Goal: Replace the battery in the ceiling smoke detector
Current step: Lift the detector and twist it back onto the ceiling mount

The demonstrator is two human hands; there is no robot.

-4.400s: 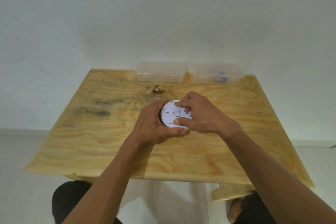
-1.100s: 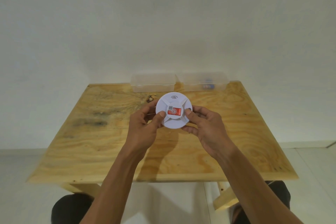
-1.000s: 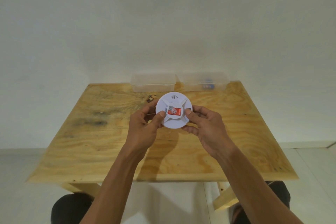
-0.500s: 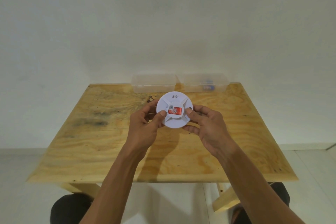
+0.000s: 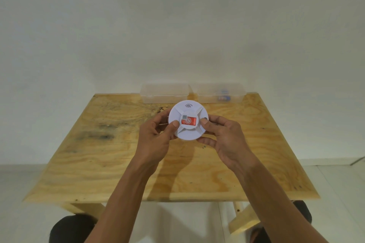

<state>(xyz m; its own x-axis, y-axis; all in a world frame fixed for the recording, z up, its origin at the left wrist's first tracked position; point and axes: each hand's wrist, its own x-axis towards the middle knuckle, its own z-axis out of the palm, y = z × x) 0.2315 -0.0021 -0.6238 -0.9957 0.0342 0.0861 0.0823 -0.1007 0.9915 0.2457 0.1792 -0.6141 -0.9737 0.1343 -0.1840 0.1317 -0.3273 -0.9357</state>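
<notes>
Two clear boxes (image 5: 164, 93) behind detector (image 5: 188, 120), table (image 5: 98, 156)

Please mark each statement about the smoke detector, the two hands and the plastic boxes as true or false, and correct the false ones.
1. Both hands hold the smoke detector above the table. True.
2. Only the left hand grips it. False: the right hand grips it too.
3. A red label shows on its face. True.
4. The two clear boxes are stacked. False: they stand side by side at the far edge.
</notes>
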